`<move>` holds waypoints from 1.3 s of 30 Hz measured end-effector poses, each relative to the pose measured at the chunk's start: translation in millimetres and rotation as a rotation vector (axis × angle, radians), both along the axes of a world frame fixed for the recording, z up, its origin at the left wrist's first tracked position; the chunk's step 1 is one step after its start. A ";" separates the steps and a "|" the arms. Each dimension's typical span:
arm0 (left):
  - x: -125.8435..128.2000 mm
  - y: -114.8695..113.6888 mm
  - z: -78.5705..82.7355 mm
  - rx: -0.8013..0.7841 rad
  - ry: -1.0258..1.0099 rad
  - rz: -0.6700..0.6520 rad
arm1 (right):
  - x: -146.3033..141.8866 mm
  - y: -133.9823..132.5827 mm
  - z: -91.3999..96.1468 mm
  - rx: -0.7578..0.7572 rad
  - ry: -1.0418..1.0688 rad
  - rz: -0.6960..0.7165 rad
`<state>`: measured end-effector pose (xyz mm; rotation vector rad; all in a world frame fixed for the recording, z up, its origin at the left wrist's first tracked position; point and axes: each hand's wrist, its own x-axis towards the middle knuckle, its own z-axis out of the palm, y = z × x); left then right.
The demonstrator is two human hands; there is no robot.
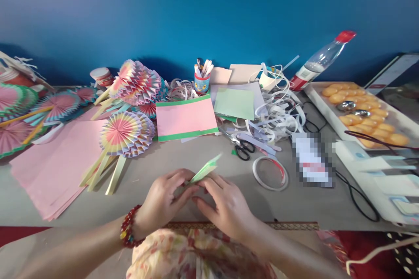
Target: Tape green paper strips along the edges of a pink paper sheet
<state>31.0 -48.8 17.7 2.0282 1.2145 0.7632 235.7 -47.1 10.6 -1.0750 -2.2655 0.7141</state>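
Note:
Between my two hands, near the table's front edge, is a narrow stack of folded green paper (pixel 206 170), pointing up and to the right. My left hand (pixel 168 194) pinches its lower left end, fingers curled round it. From the other side my right hand (pixel 225 202) grips the same folded paper with fingers bent over it. The part inside the fingers is hidden. Just beyond lies a pink sheet with green strips along its edges (pixel 186 117). Black-handled scissors (pixel 244 147) and a roll of double-sided tape (pixel 255 178) lie to the right of my hands.
Finished pleated paper fans (pixel 126 133) and pink sheets (pixel 62 152) cover the left. A pen cup (pixel 202 83), green paper (pixel 234 103) and tangled white strips (pixel 278 115) stand behind. On the right are a bottle (pixel 322 59), a tray of orange-yellow pieces (pixel 402 117) and black cables (pixel 360 200).

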 end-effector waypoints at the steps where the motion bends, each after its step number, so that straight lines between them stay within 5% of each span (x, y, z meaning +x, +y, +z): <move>1: 0.1 3.8 0.6 0.053 0.037 0.005 | 0.9 -0.7 0.7 0.022 0.010 0.002; 7: -9.7 18.9 8.9 0.547 0.420 -0.045 | 25.9 0.1 14.8 0.498 0.157 -0.078; 10: -7.0 20.8 10.4 0.651 0.501 -0.055 | 31.3 7.0 23.9 0.667 0.000 -0.142; 13: -1.1 21.2 9.9 0.687 0.533 -0.057 | 30.8 16.5 22.5 0.609 -0.155 -0.104; 21: -1.2 22.6 4.2 0.737 0.526 -0.057 | 35.9 23.0 -2.9 0.576 -0.135 -0.021; 31: 8.5 21.1 8.5 0.739 0.433 -0.102 | 33.8 22.7 7.8 0.500 -0.127 0.014; 39: -0.1 16.5 10.0 0.544 0.391 -0.120 | 43.5 18.2 8.7 0.405 -0.064 0.009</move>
